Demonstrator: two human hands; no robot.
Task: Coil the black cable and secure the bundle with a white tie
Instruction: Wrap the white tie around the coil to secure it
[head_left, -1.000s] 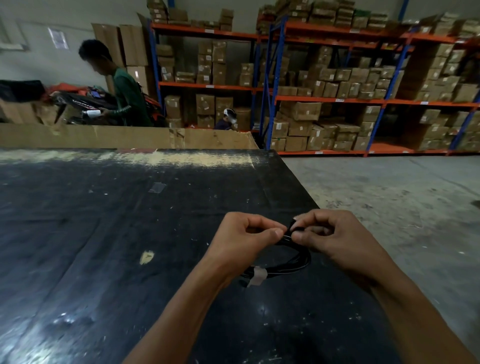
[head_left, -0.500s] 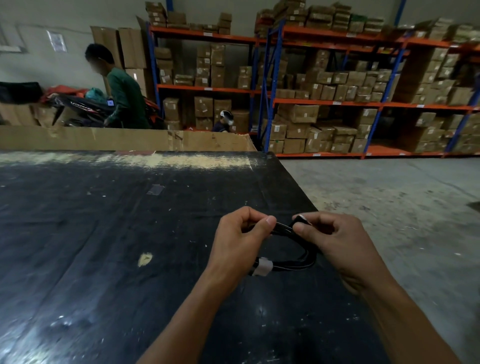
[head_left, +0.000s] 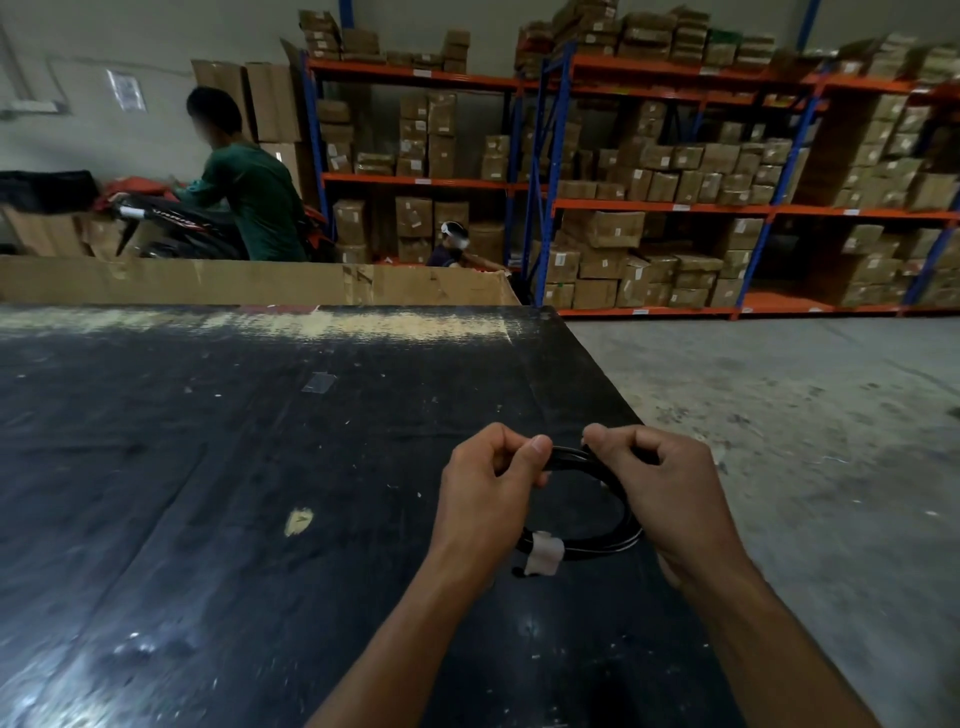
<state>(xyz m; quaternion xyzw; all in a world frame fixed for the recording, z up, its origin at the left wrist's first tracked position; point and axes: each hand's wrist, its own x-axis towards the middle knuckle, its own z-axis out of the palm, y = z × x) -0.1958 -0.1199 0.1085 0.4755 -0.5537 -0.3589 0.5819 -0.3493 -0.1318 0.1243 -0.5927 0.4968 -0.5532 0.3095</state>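
A coiled black cable (head_left: 597, 543) hangs as a loop between my two hands, just above the black table (head_left: 260, 467). My left hand (head_left: 488, 488) pinches the top of the loop with thumb and fingers. My right hand (head_left: 665, 493) grips the same top stretch from the right side. A white tie (head_left: 543, 553) wraps the bundle at the lower left of the loop, beside my left wrist. Part of the coil is hidden behind both hands.
The table's right edge (head_left: 597, 374) runs diagonally close to my right hand, with concrete floor (head_left: 779, 415) beyond. A cardboard wall (head_left: 260, 283) lines the far edge. Shelving with boxes (head_left: 675, 182) and a person in green (head_left: 244, 187) stand far back.
My hands have drawn slightly apart along the top of the loop, so the coil hangs more open. The white tie stays at the lower left of the bundle.
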